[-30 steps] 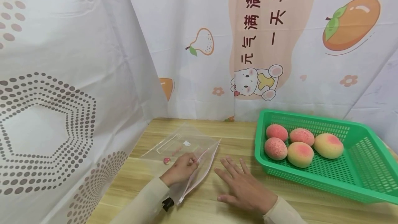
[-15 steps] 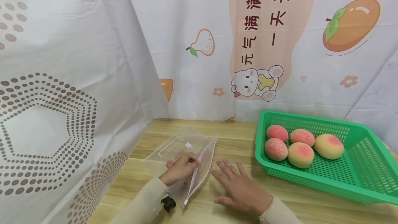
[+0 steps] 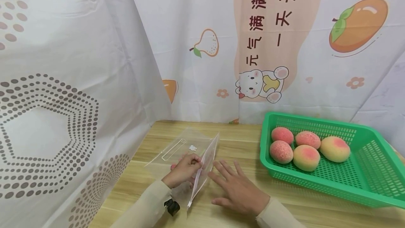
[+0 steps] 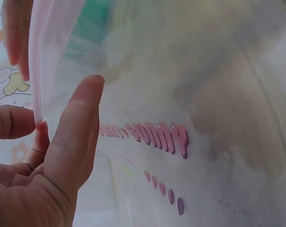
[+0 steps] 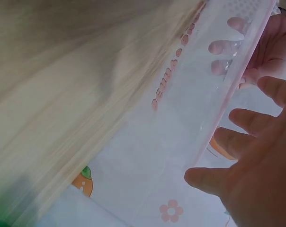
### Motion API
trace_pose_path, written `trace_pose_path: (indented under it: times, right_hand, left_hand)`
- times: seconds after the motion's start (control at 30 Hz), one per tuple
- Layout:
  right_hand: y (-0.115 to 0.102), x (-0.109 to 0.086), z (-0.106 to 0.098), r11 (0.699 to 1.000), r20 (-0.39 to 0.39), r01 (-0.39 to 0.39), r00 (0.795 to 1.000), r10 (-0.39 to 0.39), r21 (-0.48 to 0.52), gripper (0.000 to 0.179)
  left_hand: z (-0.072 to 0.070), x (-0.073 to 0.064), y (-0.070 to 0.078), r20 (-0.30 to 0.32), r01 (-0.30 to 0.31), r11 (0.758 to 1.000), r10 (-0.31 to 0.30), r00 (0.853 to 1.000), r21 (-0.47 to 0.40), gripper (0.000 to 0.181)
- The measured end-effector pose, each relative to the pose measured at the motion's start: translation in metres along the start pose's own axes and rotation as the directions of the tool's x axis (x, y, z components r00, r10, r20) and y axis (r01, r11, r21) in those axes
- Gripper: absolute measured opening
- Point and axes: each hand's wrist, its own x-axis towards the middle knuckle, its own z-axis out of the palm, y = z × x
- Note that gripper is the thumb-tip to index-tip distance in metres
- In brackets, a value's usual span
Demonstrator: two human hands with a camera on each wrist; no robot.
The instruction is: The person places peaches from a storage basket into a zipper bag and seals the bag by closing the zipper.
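A clear zip bag (image 3: pixel 173 149) with a pink zip edge and small printed pictures lies on the table. My left hand (image 3: pixel 182 170) pinches its zip edge between thumb and finger; the left wrist view shows this pinch on the pink strip (image 4: pixel 37 71). That edge stands raised, with a white slider (image 3: pixel 189 204) at its near end. Just right of the bag, my right hand (image 3: pixel 241 190) has its fingers spread and holds nothing. In the right wrist view its fingers (image 5: pixel 233 142) are close to the zip edge; whether they touch it I cannot tell.
On the right stands a green plastic basket (image 3: pixel 354 180) with several peaches (image 3: pixel 306 157) at its left end. A small black object (image 3: pixel 172 207) is at the left wrist. Printed cloth (image 3: pixel 202 80) hangs behind and left of the wooden table (image 3: pixel 240 133).
My right hand has moved left, closer to the bag. The zip edge stands steeper than before, still pinched by my left hand. Basket and peaches have stayed put.
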Motion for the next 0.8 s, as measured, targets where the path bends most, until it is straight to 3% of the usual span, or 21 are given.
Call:
trace_pose_path:
  times: [0.37,0.8]
  right_hand:
    - [-0.001,0.002,0.003,0.999,0.033,0.005,0.999,-0.004,-0.033,0.065]
    - [0.003,-0.004,0.006,0.999,0.08,-0.038,0.996,0.039,-0.012,0.065]
  left_hand:
    - [-0.001,-0.002,0.006,-0.041,0.024,1.0,-0.024,0.999,-0.012,0.018]
    - [-0.005,0.0,0.021,-0.105,0.006,1.0,-0.003,0.994,0.028,0.015]
